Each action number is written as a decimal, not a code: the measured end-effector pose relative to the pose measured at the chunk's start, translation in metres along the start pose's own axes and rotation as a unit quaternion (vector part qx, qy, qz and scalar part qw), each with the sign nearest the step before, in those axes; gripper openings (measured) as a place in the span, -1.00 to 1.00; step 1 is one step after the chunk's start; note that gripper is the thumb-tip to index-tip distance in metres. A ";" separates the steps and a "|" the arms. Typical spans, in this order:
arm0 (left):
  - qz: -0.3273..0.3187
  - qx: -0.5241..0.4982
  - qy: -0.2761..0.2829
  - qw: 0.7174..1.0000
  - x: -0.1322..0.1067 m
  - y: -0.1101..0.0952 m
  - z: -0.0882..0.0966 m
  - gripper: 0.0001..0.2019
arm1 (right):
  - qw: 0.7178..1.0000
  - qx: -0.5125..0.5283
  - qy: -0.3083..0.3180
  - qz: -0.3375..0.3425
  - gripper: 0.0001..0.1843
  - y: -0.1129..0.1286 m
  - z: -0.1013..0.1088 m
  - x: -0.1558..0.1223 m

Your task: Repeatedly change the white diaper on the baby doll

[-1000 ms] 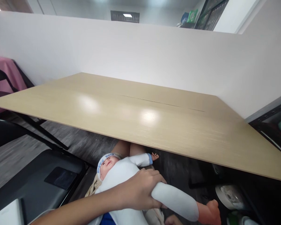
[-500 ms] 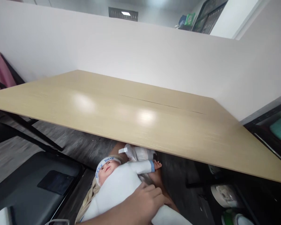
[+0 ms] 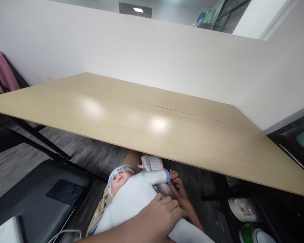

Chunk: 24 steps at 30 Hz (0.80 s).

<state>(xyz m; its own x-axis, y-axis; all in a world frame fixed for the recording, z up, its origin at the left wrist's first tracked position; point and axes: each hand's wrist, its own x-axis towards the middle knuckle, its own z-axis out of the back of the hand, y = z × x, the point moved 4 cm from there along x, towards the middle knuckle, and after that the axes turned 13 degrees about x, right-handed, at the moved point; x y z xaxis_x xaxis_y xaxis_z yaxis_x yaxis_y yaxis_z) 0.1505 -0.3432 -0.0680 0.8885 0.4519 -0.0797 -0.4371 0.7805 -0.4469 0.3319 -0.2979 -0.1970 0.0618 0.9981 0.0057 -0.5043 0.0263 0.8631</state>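
Observation:
A baby doll (image 3: 131, 199) in a white suit and a cap lettered "Happy Baby" lies on its back across the lap, head toward the left. My left hand (image 3: 167, 211) reaches over its lower body, fingers curled round it. Beyond the doll's arm, a white diaper (image 3: 152, 162) rests on the legs, partly under the table edge. My right hand (image 3: 181, 191) is at the diaper's right side, just below the doll's small hand. Its fingers are bent and appear closed on the diaper's edge; the doll partly hides the contact.
A wooden table (image 3: 121, 114) spans the view ahead, its near edge just above the lap. On the left, a black chair (image 3: 35, 189) holds a dark phone (image 3: 65, 191) and a white device (image 3: 6, 233) with a cable. Round white containers (image 3: 243, 209) stand low at right.
My right hand has come into view from behind the doll and diaper. The diaper has shifted and its white tab sticks out less. My left hand stays on the doll.

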 end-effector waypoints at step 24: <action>0.328 -0.064 -0.373 0.866 -0.174 0.040 -0.049 -0.70 | 0.922 -0.169 0.299 0.179 -0.66 0.169 -0.018 0.021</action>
<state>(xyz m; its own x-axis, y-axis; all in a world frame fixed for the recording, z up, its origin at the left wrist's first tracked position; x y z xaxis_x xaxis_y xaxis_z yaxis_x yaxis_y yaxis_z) -0.0151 -0.4121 -0.1160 0.0967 0.9702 0.2220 -0.7526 0.2172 -0.6216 0.2323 -0.2718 -0.0604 -0.5960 0.7957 -0.1079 -0.6465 -0.3957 0.6523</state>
